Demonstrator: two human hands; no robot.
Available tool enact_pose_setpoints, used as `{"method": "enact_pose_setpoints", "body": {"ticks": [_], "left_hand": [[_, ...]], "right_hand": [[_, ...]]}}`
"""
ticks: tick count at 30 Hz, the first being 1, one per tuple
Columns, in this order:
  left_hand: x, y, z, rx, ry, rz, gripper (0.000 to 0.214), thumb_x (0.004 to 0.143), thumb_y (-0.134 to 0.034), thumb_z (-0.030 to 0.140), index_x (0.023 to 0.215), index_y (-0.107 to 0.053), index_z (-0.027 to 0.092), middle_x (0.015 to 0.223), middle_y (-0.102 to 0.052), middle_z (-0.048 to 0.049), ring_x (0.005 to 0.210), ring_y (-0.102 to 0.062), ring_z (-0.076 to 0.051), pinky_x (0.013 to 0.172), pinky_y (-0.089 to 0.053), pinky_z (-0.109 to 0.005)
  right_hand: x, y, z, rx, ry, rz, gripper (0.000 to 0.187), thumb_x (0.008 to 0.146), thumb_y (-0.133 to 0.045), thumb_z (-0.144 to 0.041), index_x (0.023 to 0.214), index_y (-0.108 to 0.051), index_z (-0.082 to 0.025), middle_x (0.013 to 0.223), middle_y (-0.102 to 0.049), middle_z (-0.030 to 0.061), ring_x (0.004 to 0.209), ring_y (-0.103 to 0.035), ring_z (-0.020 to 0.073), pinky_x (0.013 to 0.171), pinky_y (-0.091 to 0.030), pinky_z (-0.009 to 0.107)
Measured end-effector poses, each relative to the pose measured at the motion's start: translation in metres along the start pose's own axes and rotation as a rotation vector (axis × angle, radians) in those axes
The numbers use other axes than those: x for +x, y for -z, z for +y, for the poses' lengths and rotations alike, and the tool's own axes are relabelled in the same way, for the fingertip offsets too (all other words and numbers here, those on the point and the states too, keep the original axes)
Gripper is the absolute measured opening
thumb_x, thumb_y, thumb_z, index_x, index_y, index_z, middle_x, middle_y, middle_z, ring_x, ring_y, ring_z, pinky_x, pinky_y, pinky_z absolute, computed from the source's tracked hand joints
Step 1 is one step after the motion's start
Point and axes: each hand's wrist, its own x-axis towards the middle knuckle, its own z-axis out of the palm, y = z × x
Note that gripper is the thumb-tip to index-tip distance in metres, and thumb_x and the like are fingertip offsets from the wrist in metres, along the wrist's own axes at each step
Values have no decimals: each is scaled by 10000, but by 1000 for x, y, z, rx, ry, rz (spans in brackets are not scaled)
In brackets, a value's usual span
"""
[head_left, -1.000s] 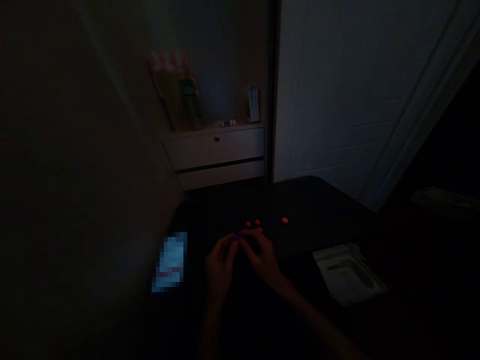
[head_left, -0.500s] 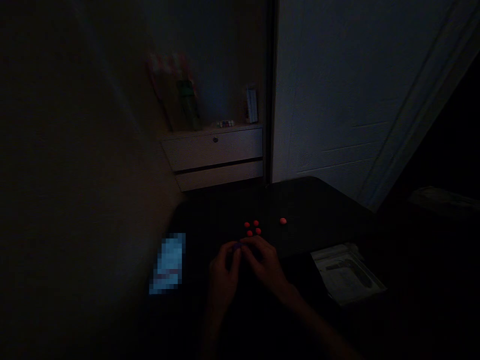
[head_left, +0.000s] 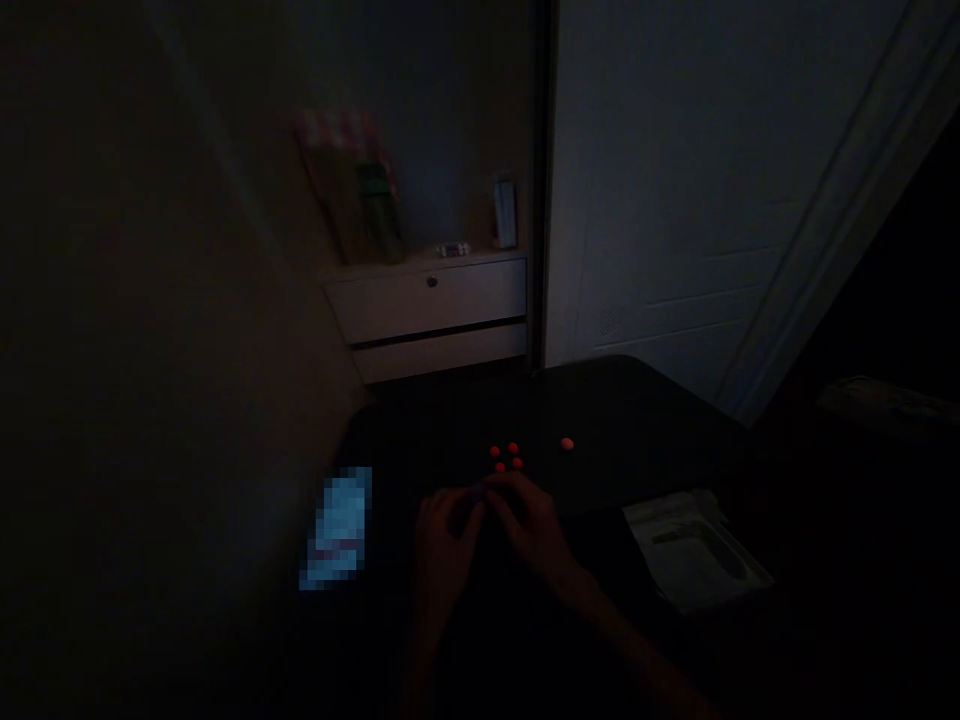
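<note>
My left hand and my right hand meet over the near part of a dark table. Between their fingertips is a small purple piece, pinched from both sides; its exact shape is too dark to make out. Just beyond my fingers, several small red rounded pieces lie in a tight cluster. A larger, paler orange-pink rounded piece sits apart to their right.
At the left a bright pixelated patch hides something. To the right lies a pale flat packet. Behind the table stand white drawers, topped by a green bottle-like object, a string of small beads and upright books. The room is very dim.
Both hands stay together around the purple piece, with my left fingers slightly shifted. The pieces on the table have not moved; the view has shifted slightly.
</note>
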Motion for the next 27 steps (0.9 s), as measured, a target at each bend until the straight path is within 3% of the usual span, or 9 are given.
{"method": "enact_pose_setpoints", "body": {"ticks": [2,7,12,27], "left_hand": [[0,0,0,47,-19,16,161,871,-665,326,935,-765,217,937,-754,-77,914,-666,-279,839,-537,-436],[1,-1,-5,16,28,20,297,840,-678,289,1116,-761,218,1004,-767,-77,870,-674,-249,819,-551,-406],[2,4,-8,-65,92,-36,278,844,-683,367,1047,-804,220,926,-787,-74,761,-684,-224,725,-560,-359],[4,11,1,-55,29,-54,194,829,-694,376,914,-811,246,833,-786,-50,716,-688,-217,678,-565,-346]], "right_hand": [[-1,0,0,-48,53,-38,178,1007,-587,-179,1128,-705,-235,1087,-761,56,1021,-721,217,940,-547,351],[-2,2,2,-126,138,-127,260,1020,-558,-140,1192,-709,-263,1131,-758,62,1061,-710,225,958,-551,372],[0,8,2,-159,133,-160,323,1010,-561,-113,1246,-708,-277,1176,-757,64,1099,-705,227,999,-549,396],[2,13,7,-186,89,-198,273,981,-605,-138,1211,-723,-225,1144,-772,84,1067,-729,232,983,-566,401]]}}
